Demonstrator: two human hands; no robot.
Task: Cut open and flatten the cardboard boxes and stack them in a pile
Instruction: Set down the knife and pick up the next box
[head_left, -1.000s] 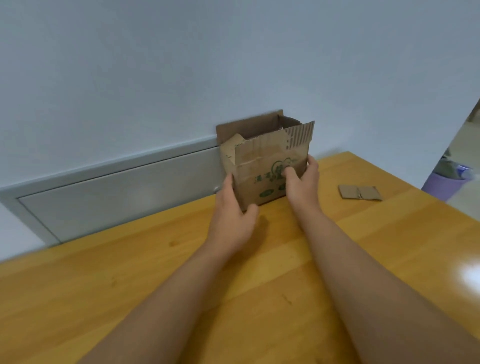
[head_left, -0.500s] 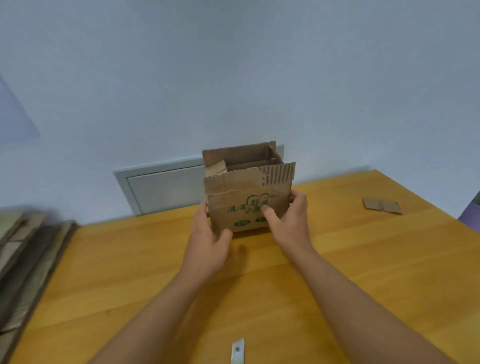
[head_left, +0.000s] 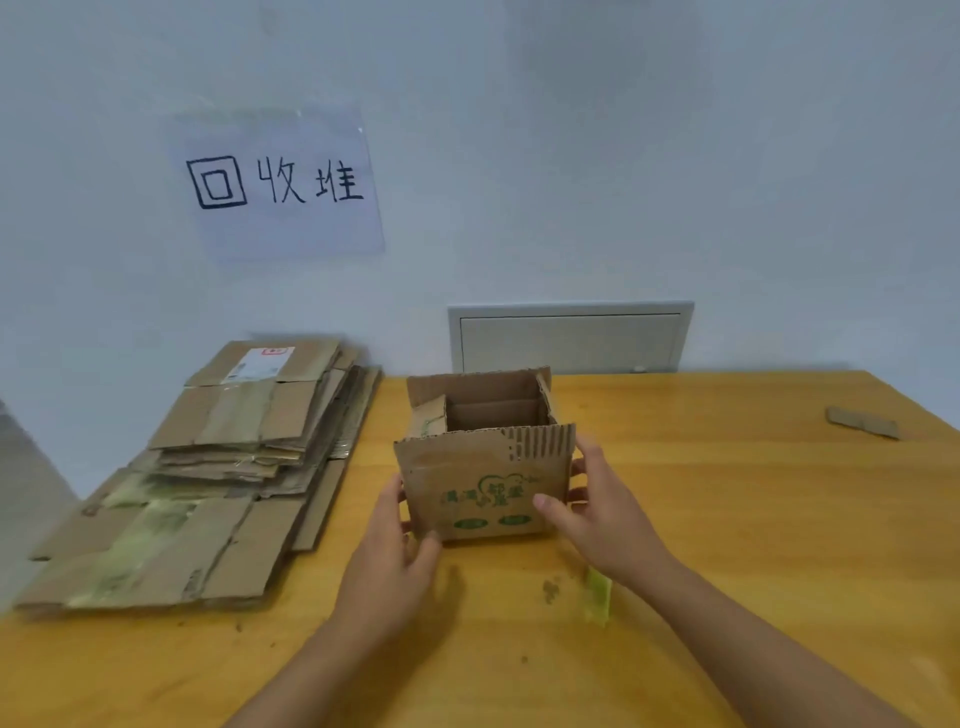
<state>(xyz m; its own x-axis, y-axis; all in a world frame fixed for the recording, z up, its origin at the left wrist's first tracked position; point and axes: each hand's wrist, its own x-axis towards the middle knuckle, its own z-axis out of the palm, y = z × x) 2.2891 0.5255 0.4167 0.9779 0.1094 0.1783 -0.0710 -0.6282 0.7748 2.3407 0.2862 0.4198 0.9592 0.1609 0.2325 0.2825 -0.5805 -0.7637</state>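
Note:
A small brown cardboard box (head_left: 483, 467) with green print stands upright and open-topped on the wooden table (head_left: 727, 519). My left hand (head_left: 400, 551) grips its lower left corner, thumb on the front face. My right hand (head_left: 597, 504) holds its right side, thumb across the front and fingers round the side wall. A pile of flattened cardboard boxes (head_left: 208, 478) lies on the table's left end, about a hand's width from the box.
A scrap of cardboard (head_left: 862, 422) lies at the far right of the table. A strip of yellowish tape (head_left: 597, 597) and some crumbs lie just in front of the box. A paper sign (head_left: 280, 182) and a grey wall panel (head_left: 569, 338) are behind.
The view has swung left and pulled back, so the pile and the sign have come into sight. Both hands have drawn the box nearer along the table, keeping their hold.

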